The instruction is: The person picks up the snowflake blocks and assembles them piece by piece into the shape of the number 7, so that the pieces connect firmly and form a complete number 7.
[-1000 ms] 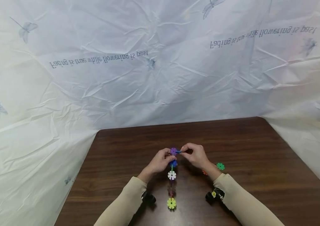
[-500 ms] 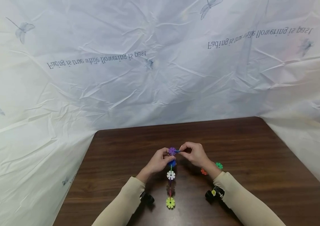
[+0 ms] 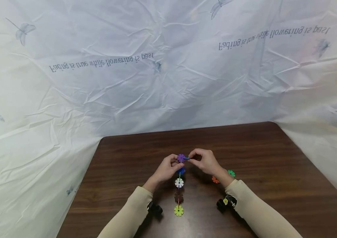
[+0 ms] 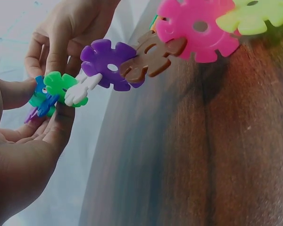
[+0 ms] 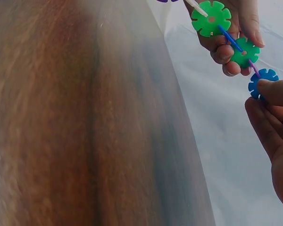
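Observation:
A chain of slotted plastic flower discs runs between my hands and down toward me in the head view. My left hand (image 3: 163, 169) grips the chain's upper part, with its fingers around a green disc (image 5: 244, 52) next to the purple disc (image 3: 181, 158). My right hand (image 3: 206, 162) pinches a blue disc (image 5: 268, 75) between thumb and fingers; it meets the purple disc's edge. Below the left hand hang a white disc (image 3: 179, 182), a brown disc (image 4: 153, 56), a pink disc (image 4: 198, 28) and a yellow disc (image 3: 178, 211) at the near end.
On the dark wooden table (image 3: 120, 155), a green disc (image 3: 231, 173) and an orange disc (image 3: 215, 179) lie beside the right forearm. A pale printed sheet (image 3: 168, 92) hangs behind and around the table. Each wrist wears a black camera (image 3: 222, 204).
The view has shifted slightly. The chain's yellow end has moved a little away from me. Both hands keep their hold with hardly any movement.

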